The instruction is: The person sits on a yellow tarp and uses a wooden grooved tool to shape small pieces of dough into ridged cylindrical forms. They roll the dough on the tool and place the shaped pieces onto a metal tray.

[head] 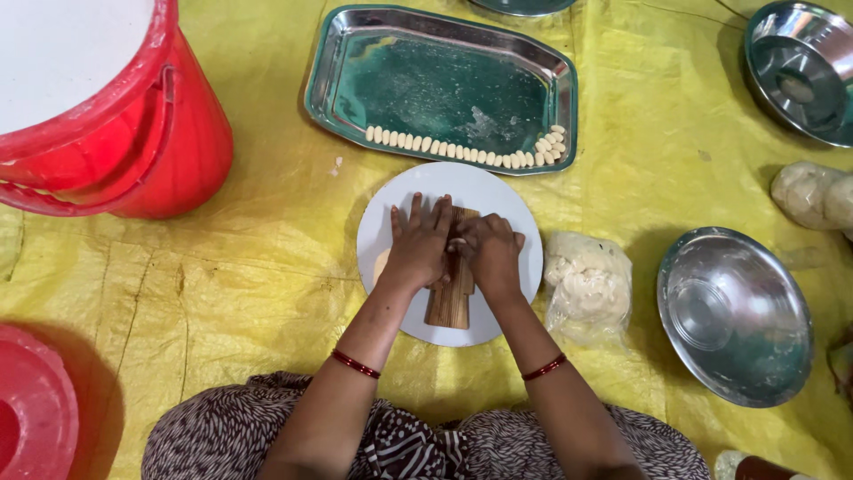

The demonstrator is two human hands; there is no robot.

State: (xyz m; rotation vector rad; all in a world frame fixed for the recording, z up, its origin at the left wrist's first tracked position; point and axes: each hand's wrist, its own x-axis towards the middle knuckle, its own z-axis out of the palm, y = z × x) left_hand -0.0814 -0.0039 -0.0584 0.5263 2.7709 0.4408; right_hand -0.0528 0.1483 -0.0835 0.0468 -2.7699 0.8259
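Left hand (418, 244) lies flat, fingers spread, palm down on the wooden board (451, 298), which sits on the white plate (498, 200). Right hand (490, 253) is curled, fingertips pressed to the board just beside the left hand; I cannot tell whether it pinches anything, as the knuckles hide what lies under it. A sliver of pale dough (381, 264) shows at the left hand's outer edge, on the plate.

All places below are told from the plate. Just beyond it stands a steel tray (338, 89) with 1 row of small shaped dough pieces (444, 147) along its near edge, bunching into a small heap at the right end. Just to its right lies a bag of dough (586, 284). Further right sits a steel bowl (737, 316), and far beyond that to the right a second steel dish (800, 67) and another dough lump (809, 196). To the left stands a red bucket (178, 142). Everything rests on a yellow sheet (222, 284) on the floor.

To do this well, I judge that the left hand should pin the board so it cannot slide on the smooth plate, while the right presses evenly along the grooves. Light, steady pressure should keep each piece matching those on the tray.
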